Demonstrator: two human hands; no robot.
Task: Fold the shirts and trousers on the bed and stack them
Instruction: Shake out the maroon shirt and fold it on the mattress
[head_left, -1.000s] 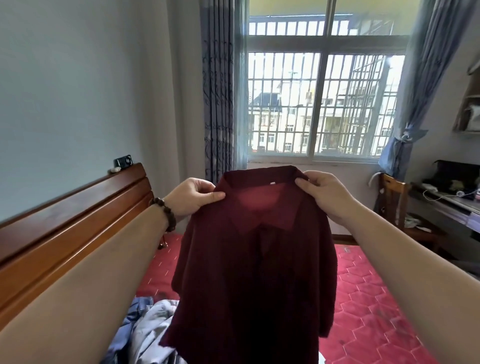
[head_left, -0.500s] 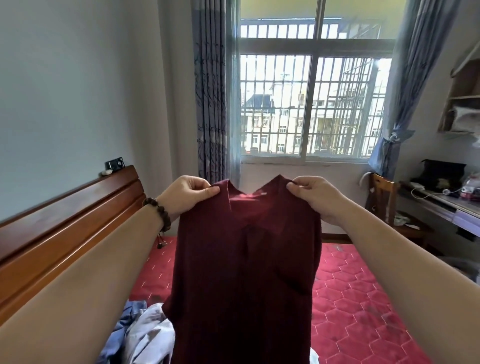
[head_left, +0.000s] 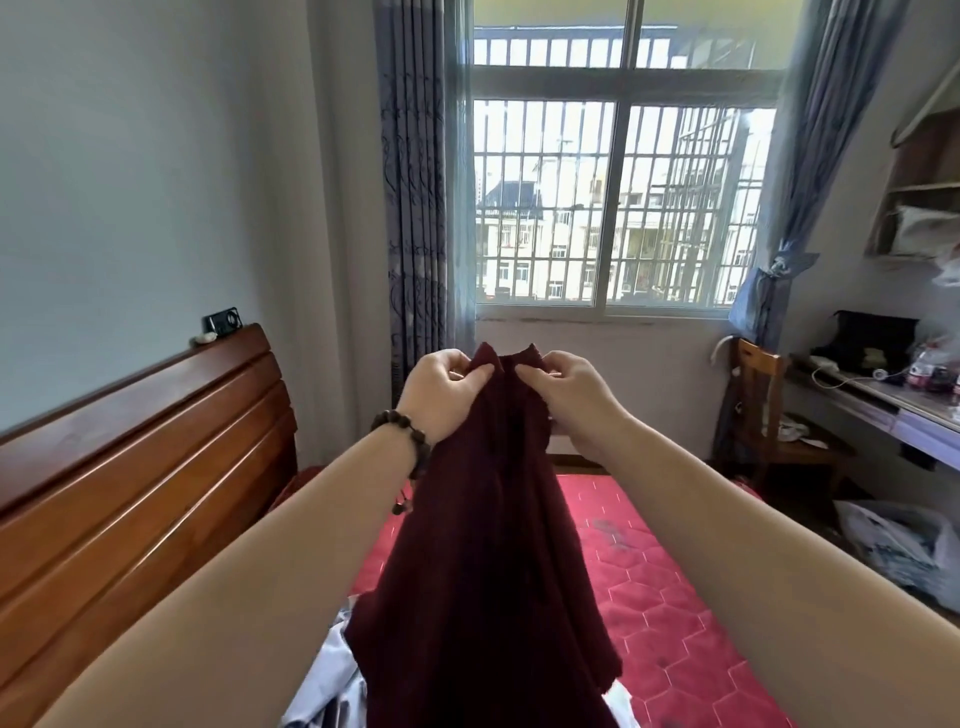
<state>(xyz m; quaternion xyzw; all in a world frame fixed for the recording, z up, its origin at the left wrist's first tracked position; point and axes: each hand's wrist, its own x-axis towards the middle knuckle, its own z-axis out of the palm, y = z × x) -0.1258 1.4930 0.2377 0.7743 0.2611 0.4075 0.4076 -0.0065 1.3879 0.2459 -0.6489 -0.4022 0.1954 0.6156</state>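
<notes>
Mid-frame, above the red bed (head_left: 675, 613): left hand (head_left: 441, 397) & right hand (head_left: 566, 397), fingers curled, pinch the maroon shirt (head_left: 483, 571) at its top, shoulders nearly touching. Fabric hangs limp, looks soft & light; shoulder seams seem the best hold for folding.

Left hand (head_left: 441, 395) and right hand (head_left: 566, 397), formerly apart at the shoulders of the maroon shirt (head_left: 483, 561), now meet, bunching it into a narrow hanging column.
</notes>
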